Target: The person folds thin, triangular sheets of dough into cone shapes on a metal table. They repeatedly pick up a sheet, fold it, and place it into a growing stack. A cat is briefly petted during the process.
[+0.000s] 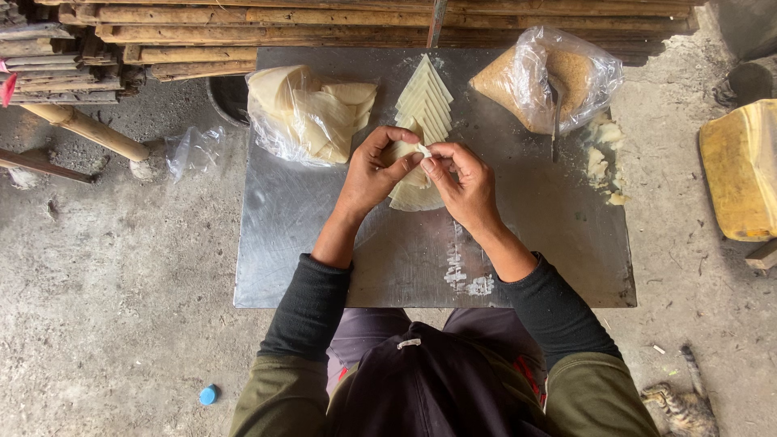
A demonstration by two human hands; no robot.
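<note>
My left hand and my right hand meet over the middle of a grey metal tabletop. Both pinch one pale triangular pastry wrapper, folding its top edge between thumbs and fingers. Beneath my hands lies a fanned stack of the same pale wrapper triangles, pointing away from me, its near end partly hidden by my fingers.
A clear bag of folded pale sheets lies at the table's far left. A clear bag of brown crumbly filling with a spoon sits far right, beside dough scraps. Bamboo slats are stacked behind. A yellow jerrycan, a cat and a blue cap are on the floor.
</note>
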